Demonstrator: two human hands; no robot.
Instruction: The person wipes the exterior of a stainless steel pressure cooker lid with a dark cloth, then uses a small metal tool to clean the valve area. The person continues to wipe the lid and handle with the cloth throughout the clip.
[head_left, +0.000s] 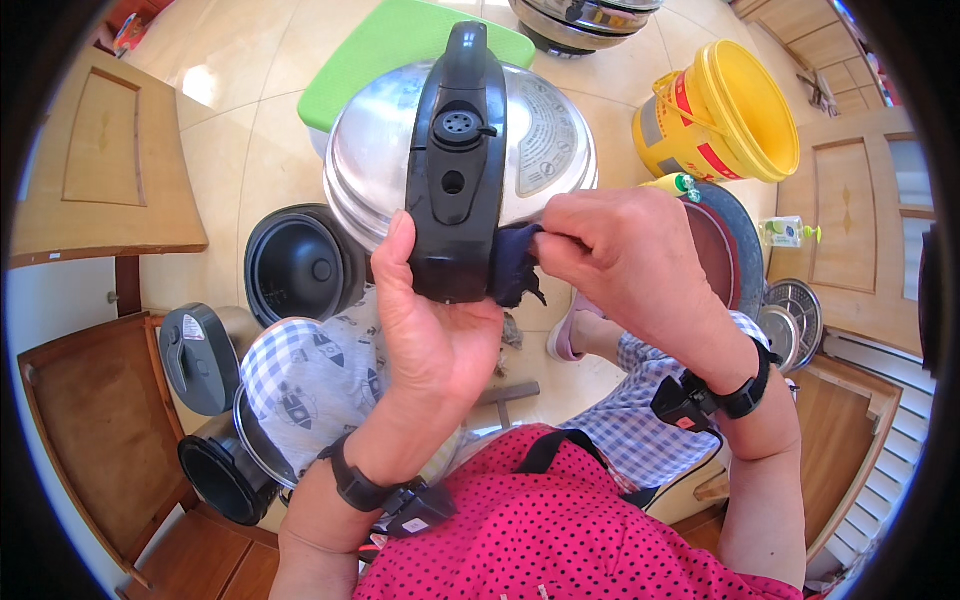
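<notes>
A stainless steel pressure cooker lid (367, 150) with a black plastic handle bar (454, 255) is held up in front of me. My left hand (439, 330) grips the near end of the bar from below, thumb along its left side. Pinched in the fingers of my right hand (615, 240) is a dark blue cloth (514, 266), pressed against the handle's right side near the lid's rim. A round vent knob (459, 127) sits on top of the bar. A label (546, 139) with writing covers part of the lid's right side.
A green-topped stool or box (360, 64) stands behind the lid, with a yellow bucket (675, 131) to its right. A black inner pot (289, 262) lies at left. A basin (750, 240), a soap bottle (784, 232) and a perforated steamer plate (802, 319) are at right. Cabinet doors (105, 142) hang open.
</notes>
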